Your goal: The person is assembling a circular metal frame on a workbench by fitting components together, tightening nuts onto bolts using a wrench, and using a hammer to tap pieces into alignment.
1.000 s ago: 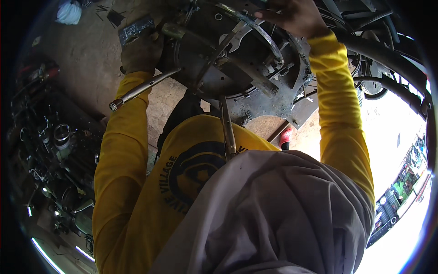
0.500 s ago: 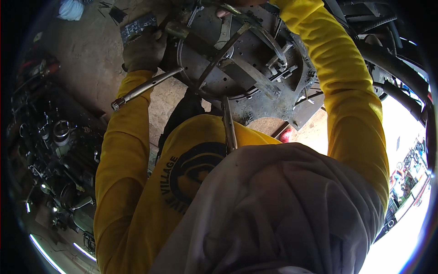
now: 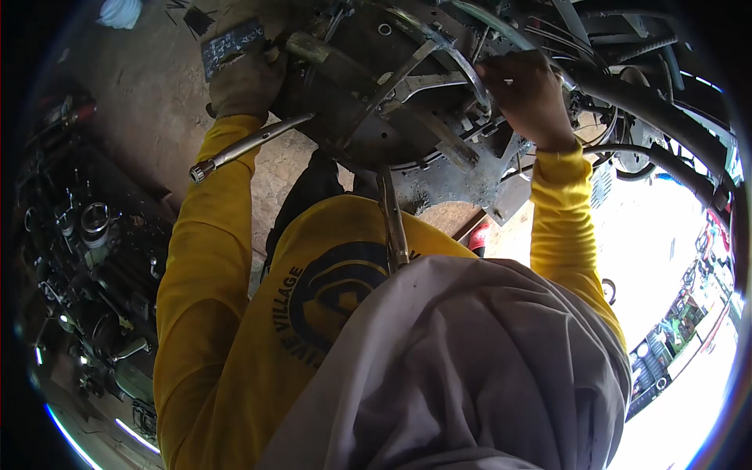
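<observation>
A round dark metal plate (image 3: 368,47) lies in front of me, with curved and straight steel bars fixed over it. Across it runs a pale flat metal lever (image 3: 429,82), pointing right. My right hand (image 3: 526,98) is closed at the lever's outer end, beside a curved bar (image 3: 468,70); its fingertips are partly hidden. At the plate's left side my left hand (image 3: 244,84) is curled, its fingers dim, next to a thick pipe stub (image 3: 309,48). What it grips cannot be made out. A small dark plate with white marks (image 3: 233,48) is just beyond its fingers.
Two metal tubes (image 3: 249,147) (image 3: 393,215) stick out toward me. Thick dark hoses or pipes (image 3: 638,98) crowd the right. Dark machine parts (image 3: 98,235) fill the left side. Thin rods (image 3: 188,17) and a white bundle (image 3: 121,12) lie on the floor.
My right hand has come from the far edge to the right side, and the lever has swung from pointing away to pointing right. My left hand has stayed almost in place.
</observation>
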`<state>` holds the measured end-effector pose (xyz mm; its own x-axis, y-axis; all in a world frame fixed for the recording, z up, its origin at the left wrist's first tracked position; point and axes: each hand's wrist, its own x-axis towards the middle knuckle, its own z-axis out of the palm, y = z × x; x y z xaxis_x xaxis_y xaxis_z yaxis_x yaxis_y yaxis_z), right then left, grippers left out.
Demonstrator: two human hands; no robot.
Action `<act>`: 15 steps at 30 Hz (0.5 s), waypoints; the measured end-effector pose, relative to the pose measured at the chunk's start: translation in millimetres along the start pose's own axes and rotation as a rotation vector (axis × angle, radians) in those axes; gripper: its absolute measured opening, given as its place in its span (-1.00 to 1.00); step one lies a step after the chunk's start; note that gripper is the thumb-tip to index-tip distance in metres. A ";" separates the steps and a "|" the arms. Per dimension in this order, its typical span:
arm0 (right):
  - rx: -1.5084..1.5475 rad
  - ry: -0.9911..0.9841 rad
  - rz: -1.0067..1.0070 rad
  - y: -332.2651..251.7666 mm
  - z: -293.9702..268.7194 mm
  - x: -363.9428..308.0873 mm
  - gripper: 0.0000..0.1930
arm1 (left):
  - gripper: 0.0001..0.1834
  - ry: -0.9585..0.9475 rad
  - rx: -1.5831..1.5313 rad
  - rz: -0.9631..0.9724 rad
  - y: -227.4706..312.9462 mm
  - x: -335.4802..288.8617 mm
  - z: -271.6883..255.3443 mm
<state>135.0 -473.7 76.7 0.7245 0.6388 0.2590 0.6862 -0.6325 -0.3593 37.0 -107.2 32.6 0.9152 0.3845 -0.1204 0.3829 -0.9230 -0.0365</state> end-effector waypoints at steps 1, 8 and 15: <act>0.086 -0.025 0.101 -3.8 -3.3 3.1 -0.61 | -0.34 0.003 -0.005 -0.002 -4.3 0.5 4.0; -0.124 -0.149 -0.253 45.1 -8.9 52.7 -0.61 | -0.35 -0.097 0.043 -0.034 5.9 5.1 -3.1; 0.065 -0.165 -0.400 38.3 7.6 97.6 -0.58 | -0.64 0.025 0.295 0.269 -3.8 -3.7 1.8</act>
<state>231.5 -432.3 81.5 0.3784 0.8928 0.2442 0.9014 -0.2955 -0.3166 32.0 -105.1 31.4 0.9820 0.1257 -0.1409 0.0803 -0.9535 -0.2906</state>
